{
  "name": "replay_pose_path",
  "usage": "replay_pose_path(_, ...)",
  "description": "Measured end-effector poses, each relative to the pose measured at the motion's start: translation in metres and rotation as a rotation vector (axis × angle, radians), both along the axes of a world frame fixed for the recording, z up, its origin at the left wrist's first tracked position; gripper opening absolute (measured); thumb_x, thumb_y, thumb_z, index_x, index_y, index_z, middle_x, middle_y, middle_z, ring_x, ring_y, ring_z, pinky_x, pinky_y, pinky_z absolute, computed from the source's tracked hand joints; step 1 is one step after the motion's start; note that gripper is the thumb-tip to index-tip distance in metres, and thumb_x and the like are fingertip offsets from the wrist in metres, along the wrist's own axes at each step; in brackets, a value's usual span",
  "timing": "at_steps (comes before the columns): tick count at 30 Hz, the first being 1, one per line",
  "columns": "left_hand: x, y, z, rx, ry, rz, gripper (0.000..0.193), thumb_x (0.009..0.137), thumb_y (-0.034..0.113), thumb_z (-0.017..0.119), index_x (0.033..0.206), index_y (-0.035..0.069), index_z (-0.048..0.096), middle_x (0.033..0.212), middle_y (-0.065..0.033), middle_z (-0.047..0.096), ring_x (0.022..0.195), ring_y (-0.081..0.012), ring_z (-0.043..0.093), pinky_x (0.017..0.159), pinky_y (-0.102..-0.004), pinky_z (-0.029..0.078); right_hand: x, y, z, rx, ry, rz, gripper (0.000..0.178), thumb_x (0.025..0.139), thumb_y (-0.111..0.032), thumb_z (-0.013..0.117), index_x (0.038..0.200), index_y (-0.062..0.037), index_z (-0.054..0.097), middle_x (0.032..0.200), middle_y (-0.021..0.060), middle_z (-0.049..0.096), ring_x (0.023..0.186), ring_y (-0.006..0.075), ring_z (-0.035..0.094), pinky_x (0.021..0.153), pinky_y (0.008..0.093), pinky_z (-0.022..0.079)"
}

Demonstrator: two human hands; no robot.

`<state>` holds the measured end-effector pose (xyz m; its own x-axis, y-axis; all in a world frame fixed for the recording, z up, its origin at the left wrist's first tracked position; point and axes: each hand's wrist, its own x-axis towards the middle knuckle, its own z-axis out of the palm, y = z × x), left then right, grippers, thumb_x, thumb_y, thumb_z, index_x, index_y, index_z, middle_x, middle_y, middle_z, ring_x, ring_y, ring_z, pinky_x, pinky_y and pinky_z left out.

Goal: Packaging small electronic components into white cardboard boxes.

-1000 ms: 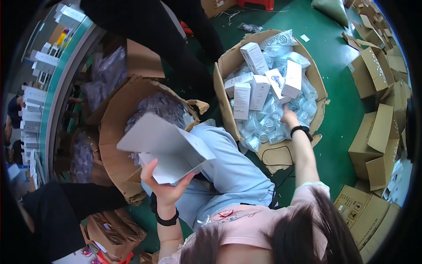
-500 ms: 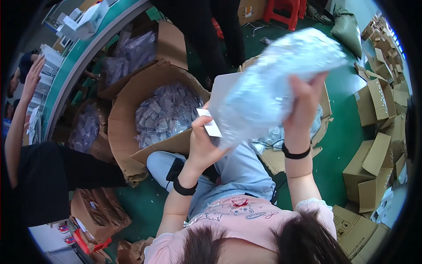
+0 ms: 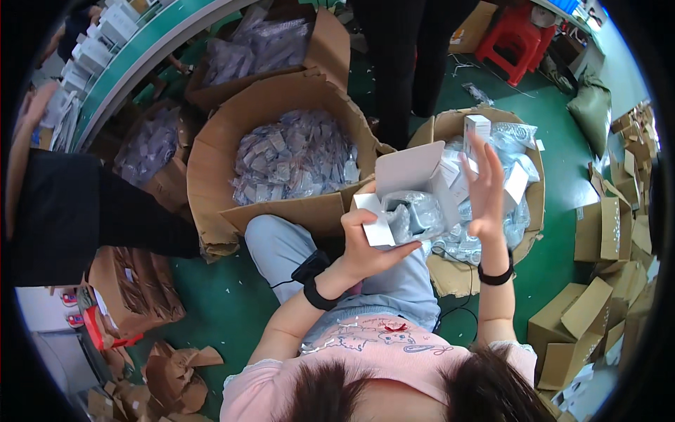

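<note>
My left hand (image 3: 376, 250) grips a small white box (image 3: 409, 167) in front of my knees, its flaps standing up. Inside the box lies an item in clear bubble wrap (image 3: 415, 213); the wrap hides most of its shape, though something grey-blue shows through. My right hand (image 3: 486, 188) is raised to the right of the box, fingers spread and holding nothing. Behind it stands a carton (image 3: 450, 280) of bubble-wrapped items and white boxes, one small white box (image 3: 477, 126) upright near my fingertips.
A larger carton (image 3: 281, 216) of many small clear packets stands at the left, another carton (image 3: 330, 46) of clear plastic pieces beyond it. Someone in dark trousers (image 3: 394, 70) stands ahead; another person (image 3: 56, 218) is at the left. Opened brown boxes (image 3: 573, 327) line the right.
The bubble-wrapped bundle has left my right hand, which is now open. A wrapped item now sits in the white box. The view has shifted, and the box now faces upward.
</note>
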<state>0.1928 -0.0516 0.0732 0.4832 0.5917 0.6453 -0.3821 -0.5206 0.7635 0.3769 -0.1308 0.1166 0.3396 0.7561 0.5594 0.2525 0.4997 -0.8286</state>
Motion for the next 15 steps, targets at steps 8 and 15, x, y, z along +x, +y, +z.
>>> replay_pose_path(8,0.000,0.129,0.035,0.010,0.408,-0.034,0.048,0.075,0.019,0.065,0.111,0.000,0.041,0.106,-0.0121,0.057,0.099,-0.0201,0.054,0.085,-0.0332,0.041,-0.024,-0.040,-0.099,-0.513,0.499,-0.084,0.103,0.049,-0.024,0.082,0.132,-0.0024,0.024,0.132,0.0139,0.034,0.117,0.0254,0.038,0.104,0.0397,0.020)
replay_pose_path(15,0.037,0.369,-0.202,0.203,1.510,0.375,0.024,0.071,0.025,0.058,0.084,0.006,0.065,0.077,-0.0170,0.063,0.078,-0.0297,0.062,0.070,-0.0370,0.048,-0.025,-0.018,-0.070,-0.438,-0.799,-0.238,0.087,0.069,-0.047,0.064,0.132,-0.0023,0.024,0.126,0.0143,0.041,0.115,0.0266,0.042,0.096,0.0414,0.035)
